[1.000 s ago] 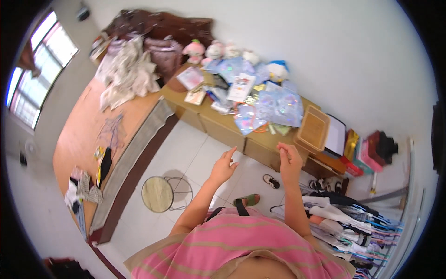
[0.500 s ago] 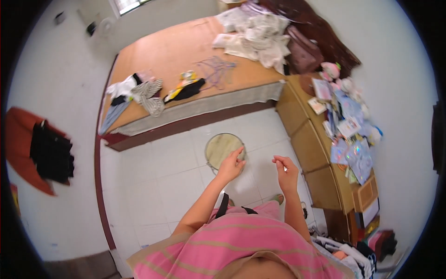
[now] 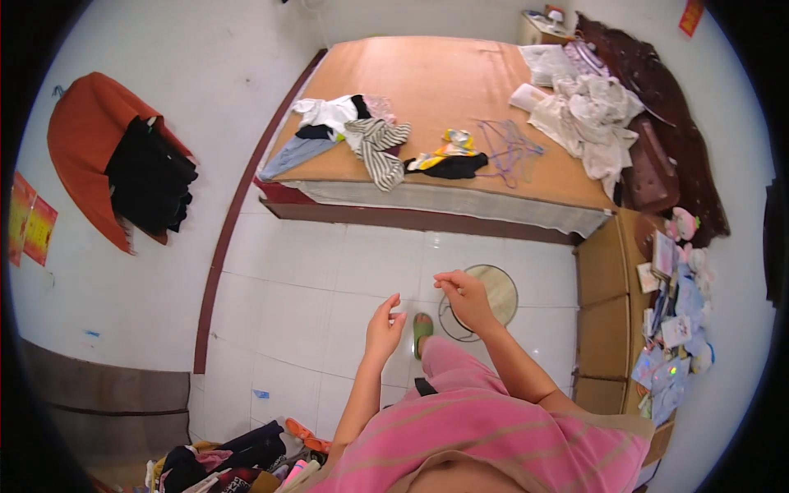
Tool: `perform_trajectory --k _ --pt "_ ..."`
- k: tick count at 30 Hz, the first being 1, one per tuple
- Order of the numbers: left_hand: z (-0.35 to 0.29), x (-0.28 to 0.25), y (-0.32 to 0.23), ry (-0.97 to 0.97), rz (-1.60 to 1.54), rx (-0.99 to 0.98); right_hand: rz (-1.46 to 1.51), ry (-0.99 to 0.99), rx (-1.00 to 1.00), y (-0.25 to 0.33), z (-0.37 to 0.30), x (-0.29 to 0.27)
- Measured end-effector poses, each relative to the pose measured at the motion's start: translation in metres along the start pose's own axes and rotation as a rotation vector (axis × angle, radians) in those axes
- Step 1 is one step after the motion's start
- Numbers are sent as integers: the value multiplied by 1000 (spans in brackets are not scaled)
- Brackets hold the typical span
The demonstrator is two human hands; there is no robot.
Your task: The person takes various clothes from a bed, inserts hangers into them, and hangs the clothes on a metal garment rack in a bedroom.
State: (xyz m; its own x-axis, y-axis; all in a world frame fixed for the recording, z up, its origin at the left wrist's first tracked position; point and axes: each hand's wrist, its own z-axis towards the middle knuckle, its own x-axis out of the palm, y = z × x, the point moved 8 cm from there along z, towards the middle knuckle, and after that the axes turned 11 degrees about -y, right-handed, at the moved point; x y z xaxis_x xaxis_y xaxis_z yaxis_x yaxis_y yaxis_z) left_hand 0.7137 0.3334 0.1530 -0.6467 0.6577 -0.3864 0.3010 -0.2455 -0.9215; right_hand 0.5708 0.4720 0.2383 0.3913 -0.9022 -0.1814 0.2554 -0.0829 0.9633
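Both hands hang in the air in front of my pink striped top [image 3: 493, 423], over the tiled floor. My left hand [image 3: 385, 330] is loosely open, fingers bent a little and thumb apart, with nothing in it. My right hand [image 3: 467, 301] is also empty, its fingers loosely bent and pointing left. Behind it, lower down, stands a round stool [image 3: 497, 296] with a pale top, partly covered by that hand. A green slipper [image 3: 422, 327] on my foot shows between the hands.
Ahead is a wide bed [image 3: 427, 74] with a striped garment [image 3: 380, 148], purple hangers [image 3: 511, 148] and crumpled white cloth [image 3: 588, 123]. A cluttered wooden cabinet [image 3: 604, 304] runs along the right. Clothes [image 3: 222, 460] are heaped at lower left; an orange garment [image 3: 82, 140] hangs on the wall.
My view has swung left, so the bed, stool and cabinet sit further right. The stool was behind my left hand and is now behind my right. A slippered foot has come forward.
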Motion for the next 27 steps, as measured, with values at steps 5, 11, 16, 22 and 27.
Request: perform_trajectory --k 5,11,16,22,27 --pt "73 -27 29 -48 75 -28 72 152 33 -28 66 75" --pt "192 5 23 111 146 10 52 69 77 -59 165 79" --pt "273 33 1 162 144 42 -100 49 165 -91 231 66" --pt "360 52 51 261 167 -7 -49 8 239 -124 283 79" --pt "485 78 92 333 256 -75 -100 -82 386 -177 319 77"
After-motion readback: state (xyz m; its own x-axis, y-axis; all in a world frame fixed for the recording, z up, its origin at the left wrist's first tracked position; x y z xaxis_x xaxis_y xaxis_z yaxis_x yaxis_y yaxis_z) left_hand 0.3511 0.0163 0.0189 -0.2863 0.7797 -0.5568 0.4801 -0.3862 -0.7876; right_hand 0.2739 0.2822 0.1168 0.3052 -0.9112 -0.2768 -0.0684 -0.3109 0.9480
